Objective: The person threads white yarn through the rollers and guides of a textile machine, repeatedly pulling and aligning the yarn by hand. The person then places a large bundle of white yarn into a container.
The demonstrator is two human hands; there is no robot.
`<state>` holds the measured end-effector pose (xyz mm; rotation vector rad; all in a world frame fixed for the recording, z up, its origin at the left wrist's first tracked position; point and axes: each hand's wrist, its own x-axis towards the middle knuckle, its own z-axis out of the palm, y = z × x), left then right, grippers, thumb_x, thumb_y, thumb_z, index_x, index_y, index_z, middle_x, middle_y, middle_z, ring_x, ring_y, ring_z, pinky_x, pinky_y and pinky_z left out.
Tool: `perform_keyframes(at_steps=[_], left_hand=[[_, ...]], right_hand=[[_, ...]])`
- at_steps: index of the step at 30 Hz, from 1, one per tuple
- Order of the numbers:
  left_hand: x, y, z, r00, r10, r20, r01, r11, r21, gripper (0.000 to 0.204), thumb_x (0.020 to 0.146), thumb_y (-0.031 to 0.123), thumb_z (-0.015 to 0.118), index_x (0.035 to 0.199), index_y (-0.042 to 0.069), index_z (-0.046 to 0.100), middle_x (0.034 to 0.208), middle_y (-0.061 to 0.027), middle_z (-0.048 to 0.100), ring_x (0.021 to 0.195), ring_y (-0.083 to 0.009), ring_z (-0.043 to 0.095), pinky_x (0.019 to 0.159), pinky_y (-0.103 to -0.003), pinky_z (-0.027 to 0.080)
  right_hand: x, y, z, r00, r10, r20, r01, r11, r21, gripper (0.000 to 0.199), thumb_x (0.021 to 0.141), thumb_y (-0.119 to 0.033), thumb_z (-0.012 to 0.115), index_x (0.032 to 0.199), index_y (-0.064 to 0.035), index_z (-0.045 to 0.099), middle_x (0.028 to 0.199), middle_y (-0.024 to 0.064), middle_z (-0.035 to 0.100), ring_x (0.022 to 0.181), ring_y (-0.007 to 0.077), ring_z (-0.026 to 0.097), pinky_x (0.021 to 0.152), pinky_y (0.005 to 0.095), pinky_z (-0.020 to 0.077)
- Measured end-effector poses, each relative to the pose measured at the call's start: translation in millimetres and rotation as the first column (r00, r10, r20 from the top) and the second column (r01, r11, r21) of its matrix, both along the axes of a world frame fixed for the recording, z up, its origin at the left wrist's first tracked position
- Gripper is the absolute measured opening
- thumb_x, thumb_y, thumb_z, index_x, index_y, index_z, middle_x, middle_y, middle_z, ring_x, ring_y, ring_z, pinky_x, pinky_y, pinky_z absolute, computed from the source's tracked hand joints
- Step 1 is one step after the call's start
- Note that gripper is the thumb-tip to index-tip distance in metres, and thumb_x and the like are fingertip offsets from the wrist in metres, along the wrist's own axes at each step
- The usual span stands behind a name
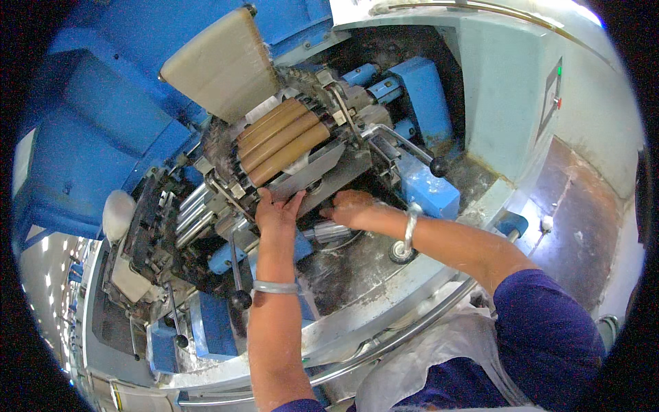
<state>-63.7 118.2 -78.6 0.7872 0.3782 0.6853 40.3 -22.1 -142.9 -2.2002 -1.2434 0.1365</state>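
Where tan rollers [278,141] crowd — both hands beneath

The left hand [276,209] lies flat against the slanted grey metal plate [317,173], just below the row of tan cylindrical rollers [280,139]. The right hand [352,208] sits just right of it, under that plate's lower edge. The black ball-ended lever [439,166] stands further right, the large cream padded flap [221,63] behind the rollers.

Blue machine housing [89,137], beige pad [220,62], black-knob lever [439,166], green wall [501,89].
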Motion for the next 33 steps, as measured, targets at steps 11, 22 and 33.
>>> perform_keyframes(at_steps=[11, 22, 33], left_hand=[[5, 14, -8, 1.000, -0.016, 0.020, 0.016, 1.000, 0.006, 0.049, 0.101, 0.040, 0.040, 0.132, 0.003, 0.038, 0.128, -0.0225, 0.045, 0.114, -0.0481, 0.048, 0.089, -0.058, 0.051], [6, 8, -8, 0.997, -0.073, -0.008, 0.074, 0.981, 0.177, 0.038, 0.101, 0.025, 0.044, 0.131, 0.001, 0.040, 0.131, -0.0190, 0.049, 0.116, -0.0404, 0.050, 0.089, -0.050, 0.053], [13, 12, -11, 0.976, 0.197, -0.096, -0.179, 0.969, 0.169, 0.040, 0.102, 0.030, 0.042, 0.125, -0.002, 0.038, 0.124, -0.0229, 0.048, 0.107, -0.0403, 0.056, 0.087, -0.052, 0.054]], right_hand=[[-14, -26, 44, 0.382, 0.448, -0.809, 0.454, 0.672, 0.586, 0.060, 0.087, -0.020, 0.064, 0.138, -0.0072, 0.035, 0.114, 0.0093, 0.060, 0.088, 0.0240, 0.062, 0.065, 0.0387, 0.0554], [2, 1, 50, 0.471, 0.415, -0.778, 0.451, 0.645, 0.617, 0.029, 0.085, -0.017, 0.069, 0.107, -0.0058, 0.054, 0.090, 0.0051, 0.059, 0.084, 0.0178, 0.062, 0.064, 0.0320, 0.0554], [3, 9, 50, 0.591, 0.331, -0.736, 0.420, 0.653, 0.631, 0.026, 0.087, -0.019, 0.066, 0.105, -0.0056, 0.052, 0.093, 0.0058, 0.056, 0.084, 0.0176, 0.058, 0.069, 0.0336, 0.0526]])
